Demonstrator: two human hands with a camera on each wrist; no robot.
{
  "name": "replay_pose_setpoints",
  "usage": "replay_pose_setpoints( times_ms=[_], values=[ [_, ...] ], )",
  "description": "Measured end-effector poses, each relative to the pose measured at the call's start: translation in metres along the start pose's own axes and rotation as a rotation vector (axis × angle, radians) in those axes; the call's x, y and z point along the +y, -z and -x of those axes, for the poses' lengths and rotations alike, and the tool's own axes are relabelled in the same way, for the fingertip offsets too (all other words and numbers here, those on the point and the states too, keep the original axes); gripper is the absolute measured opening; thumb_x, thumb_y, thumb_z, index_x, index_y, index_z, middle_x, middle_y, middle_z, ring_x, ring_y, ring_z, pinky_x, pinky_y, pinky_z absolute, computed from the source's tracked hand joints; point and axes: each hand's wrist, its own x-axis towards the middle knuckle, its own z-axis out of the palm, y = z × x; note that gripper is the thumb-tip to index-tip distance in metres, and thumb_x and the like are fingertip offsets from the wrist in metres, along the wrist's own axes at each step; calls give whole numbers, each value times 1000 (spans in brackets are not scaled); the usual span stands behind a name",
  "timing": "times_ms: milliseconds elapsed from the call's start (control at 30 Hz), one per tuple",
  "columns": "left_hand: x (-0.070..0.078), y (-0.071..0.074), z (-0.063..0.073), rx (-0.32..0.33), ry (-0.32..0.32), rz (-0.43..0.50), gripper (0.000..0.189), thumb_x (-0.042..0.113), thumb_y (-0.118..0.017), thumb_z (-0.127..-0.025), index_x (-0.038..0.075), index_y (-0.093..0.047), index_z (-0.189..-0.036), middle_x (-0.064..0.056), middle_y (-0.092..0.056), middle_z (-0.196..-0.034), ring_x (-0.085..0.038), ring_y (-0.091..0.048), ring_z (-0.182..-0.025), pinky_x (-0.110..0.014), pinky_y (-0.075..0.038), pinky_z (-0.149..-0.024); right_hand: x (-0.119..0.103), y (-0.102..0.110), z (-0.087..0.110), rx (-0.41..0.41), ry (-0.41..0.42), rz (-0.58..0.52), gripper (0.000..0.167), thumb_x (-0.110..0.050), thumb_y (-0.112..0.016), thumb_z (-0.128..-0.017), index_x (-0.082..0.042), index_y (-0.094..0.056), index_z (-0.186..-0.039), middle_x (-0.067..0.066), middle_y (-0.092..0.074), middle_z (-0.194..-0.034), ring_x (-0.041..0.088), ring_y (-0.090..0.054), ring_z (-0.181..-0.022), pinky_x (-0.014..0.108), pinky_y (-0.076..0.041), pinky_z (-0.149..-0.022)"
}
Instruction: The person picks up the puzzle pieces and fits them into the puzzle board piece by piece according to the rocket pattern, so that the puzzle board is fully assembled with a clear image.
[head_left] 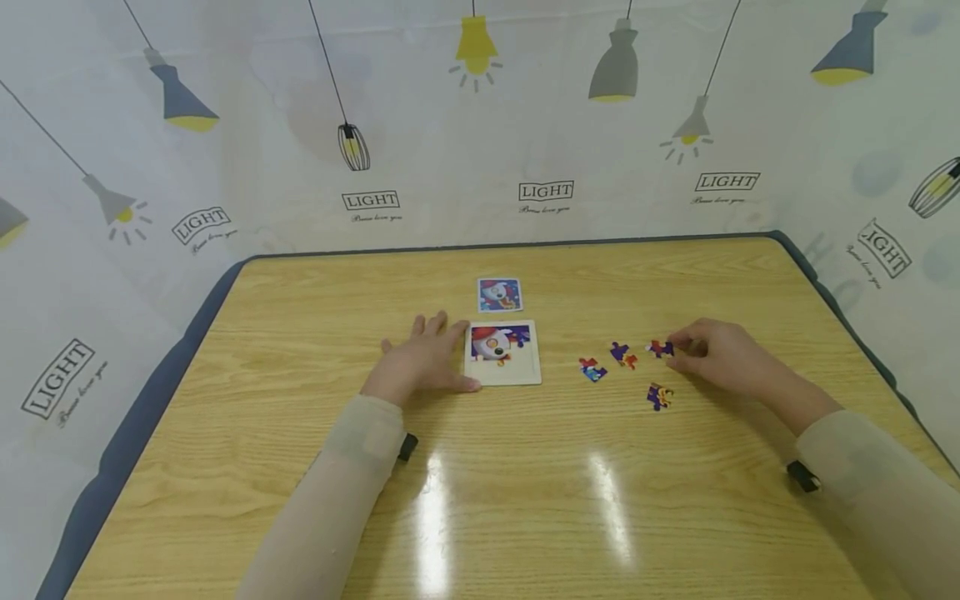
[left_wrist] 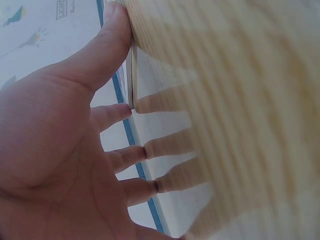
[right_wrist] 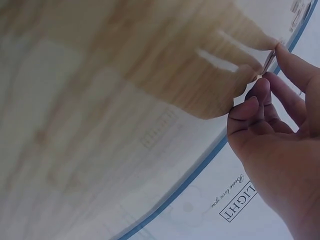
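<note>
A square puzzle tray (head_left: 525, 375) lies in the middle of the table, with a partly assembled cartoon picture in its upper part. My left hand (head_left: 423, 358) is spread at the tray's left side, thumb and index finger touching its edge; the left wrist view shows the straight fingers on the tabletop. Over to the right, my right hand (head_left: 716, 354) pinches a red, white and purple puzzle piece (head_left: 660, 348) between thumb and index finger. That puzzle piece (right_wrist: 269, 62) appears edge-on in the right wrist view. Several loose pieces lie between the tray and this hand.
Behind the tray lies a small square picture card (head_left: 499, 295). The loose puzzle pieces include a red and blue piece (head_left: 592, 369), a purple and orange piece (head_left: 621, 354) and a purple and yellow piece (head_left: 661, 397). A lamp-patterned curtain (head_left: 450, 150) surrounds the wooden table (head_left: 525, 483).
</note>
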Motion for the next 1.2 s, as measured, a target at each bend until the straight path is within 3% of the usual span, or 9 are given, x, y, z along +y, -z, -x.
replay_pose_setpoints(
  times_ms=[233, 600, 733, 967, 1200],
  values=[
    [0, -1, -1, 4, 0, 1, 109, 66, -78, -87, 34, -17, -172, -8, 2, -182, -42, 7, -167, -89, -1, -119, -1, -1, 0, 6, 11, 5, 38, -24, -75, -101, 3, -74, -127, 18, -73, -113, 26, -67, -94, 36, -56, -75],
    [2, 2, 5, -9, -4, -13, 109, 65, -77, -89, 32, -16, -172, -9, 2, -182, -42, 7, -167, -89, -2, -119, -1, 1, 2, -11, -14, -12, 42, -32, -73, -102, 3, -71, -127, 20, -73, -114, 29, -68, -98, 46, -59, -79],
    [2, 3, 5, -11, -5, -9, 108, 65, -77, -89, 32, -16, -172, -9, 3, -182, -42, 7, -167, -89, -2, -120, -3, 2, 0, -11, -29, -27, 47, -37, -73, -102, 2, -69, -128, 19, -72, -116, 30, -68, -102, 43, -59, -80],
    [1, 2, 4, -10, -9, -7, 108, 65, -77, -90, 32, -16, -172, -9, 2, -182, -42, 7, -167, -89, -2, -120, -17, 2, -7, 5, -25, -81, 47, -41, -72, -102, -2, -68, -129, 14, -72, -115, 25, -66, -98, 32, -54, -73],
    [0, 1, 2, -7, -9, -13, 108, 66, -76, -89, 32, -16, -172, -9, 1, -182, -42, 7, -167, -89, -3, -119, -34, -6, -14, 7, -11, -116, 40, -38, -74, -101, -5, -69, -125, 11, -71, -112, 21, -65, -94, 30, -53, -71]
  ],
)
